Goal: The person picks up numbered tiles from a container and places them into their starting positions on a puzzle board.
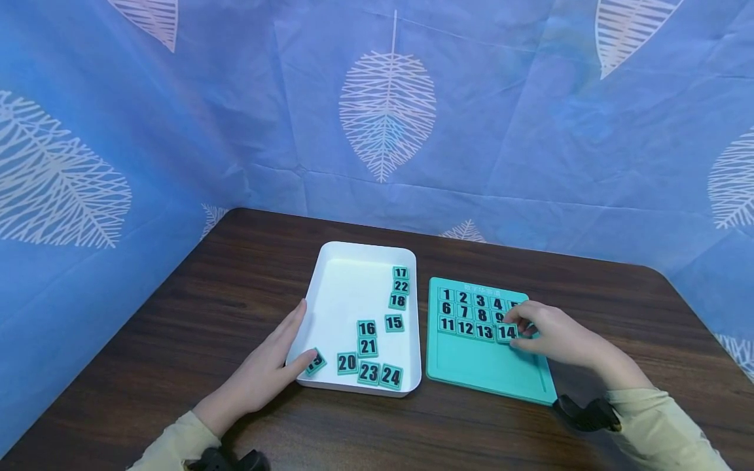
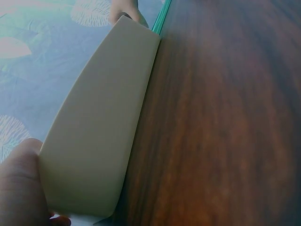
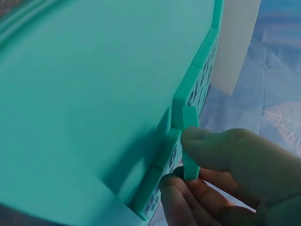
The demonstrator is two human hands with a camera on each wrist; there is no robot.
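My right hand point(image 1: 554, 332) pinches the number 14 tile point(image 1: 506, 333) between thumb and fingers, at the end of the third row on the green puzzle board point(image 1: 483, 366). In the right wrist view this tile point(image 3: 190, 141) is tilted against the seated tiles, with my thumb point(image 3: 207, 141) on it. My left hand point(image 1: 262, 366) rests at the near left corner of the white tray point(image 1: 336, 275), fingers extended along its side. The thumb reaches over the rim and partly covers a number tile point(image 1: 316, 362). From the left wrist view, the thumb point(image 2: 21, 181) lies at the tray's rim.
Loose number tiles lie in the tray, among them 17 point(image 1: 400, 273), 15 point(image 1: 394, 322) and 20 point(image 1: 347, 363). Tray and board stand side by side on a dark wooden table point(image 1: 259, 261). A blue leaf-patterned cloth point(image 1: 501, 131) hangs behind.
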